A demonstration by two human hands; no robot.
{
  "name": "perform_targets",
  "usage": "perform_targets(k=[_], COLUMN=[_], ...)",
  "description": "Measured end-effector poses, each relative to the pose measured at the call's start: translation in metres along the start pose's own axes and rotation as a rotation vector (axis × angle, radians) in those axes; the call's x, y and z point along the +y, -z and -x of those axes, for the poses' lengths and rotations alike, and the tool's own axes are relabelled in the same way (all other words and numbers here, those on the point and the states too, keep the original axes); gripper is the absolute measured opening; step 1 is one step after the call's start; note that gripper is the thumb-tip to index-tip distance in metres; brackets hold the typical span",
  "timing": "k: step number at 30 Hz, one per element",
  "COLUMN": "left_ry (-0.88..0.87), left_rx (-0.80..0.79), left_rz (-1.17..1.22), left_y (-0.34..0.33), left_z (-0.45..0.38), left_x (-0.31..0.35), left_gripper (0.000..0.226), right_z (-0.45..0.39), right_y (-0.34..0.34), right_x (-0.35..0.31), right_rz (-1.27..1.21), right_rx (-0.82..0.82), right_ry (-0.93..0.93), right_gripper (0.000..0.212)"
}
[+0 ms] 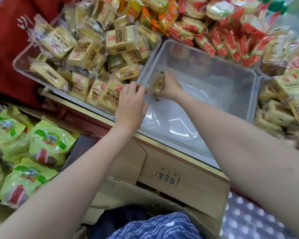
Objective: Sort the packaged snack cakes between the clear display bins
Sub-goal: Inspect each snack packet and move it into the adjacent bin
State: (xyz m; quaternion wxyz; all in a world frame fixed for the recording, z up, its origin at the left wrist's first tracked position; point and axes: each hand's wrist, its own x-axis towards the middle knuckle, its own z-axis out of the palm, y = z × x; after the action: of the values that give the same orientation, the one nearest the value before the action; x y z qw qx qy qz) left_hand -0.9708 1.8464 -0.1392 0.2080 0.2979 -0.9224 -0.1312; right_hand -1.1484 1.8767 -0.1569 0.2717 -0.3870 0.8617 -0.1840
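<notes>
From the head camera, the view looks down on a shop counter with several clear bins side by side. The middle bin (pixel 228 66) is almost bare, and the right hand (pixel 169 87) is inside it near its left wall, with the fingers curled round one small packaged cake (pixel 158 86) that has a brown and yellow wrapper. The left hand (pixel 130 104) is at the rim of this bin, where it meets the left bin (pixel 21 66); its fingertips seem to pinch or steady the plastic edge, but the blur does not let me say which, and it holds no cake. The left bin is full of pale yellow snack packs (pixel 86 54), piled above its rim. A bin on the right (pixel 259 87) holds similar yellowish cakes, and red and green packs (pixel 231 44) lie behind. To do this step well, I think the person should keep the bin steady with the left hand, lift the cake clear over the wall without catching the wrapper, and check its label before choosing the pile, because the yellow kinds look very alike. The yellow packs carry dark Chinese characters and a small red logo; I cannot read them with confidence. The cardboard box (pixel 179 183) below the counter also has printed Chinese characters, upside down. The green bags (pixel 47 144) at lower left show pictures, and no text is legible.
</notes>
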Motion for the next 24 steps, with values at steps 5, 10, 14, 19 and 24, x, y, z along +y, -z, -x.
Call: perform_targets(k=[5,10,14,19,24], left_ry=[-0.005,-0.097,0.043,0.403,0.566], left_rx=[-0.067,-0.114,-0.458,-0.468,-0.601], left_rz=[-0.011,0.026,0.451,1.074,1.418], left_y=[0.01,0.018,0.028,0.049,0.069], left_z=[-0.002,0.003,0.011,0.015,0.013], left_x=[0.005,0.024,0.06,0.091,0.098], left_gripper=[0.028,0.044,0.044,0.018,0.018], right_z=[0.059,0.134,0.175,0.206,0.219], right_y=[0.018,0.042,0.046,0.057,0.065], right_x=[0.013,0.037,0.035,0.036,0.04], right_rz=[-0.341,-0.744,-1.115,-1.527,-1.519], right_rx=[0.086,0.196,0.177,0.058,0.2], right_ry=[-0.095,-0.158,-0.059,0.011,-0.075], right_gripper=[0.082,0.063,0.054,0.056,0.008])
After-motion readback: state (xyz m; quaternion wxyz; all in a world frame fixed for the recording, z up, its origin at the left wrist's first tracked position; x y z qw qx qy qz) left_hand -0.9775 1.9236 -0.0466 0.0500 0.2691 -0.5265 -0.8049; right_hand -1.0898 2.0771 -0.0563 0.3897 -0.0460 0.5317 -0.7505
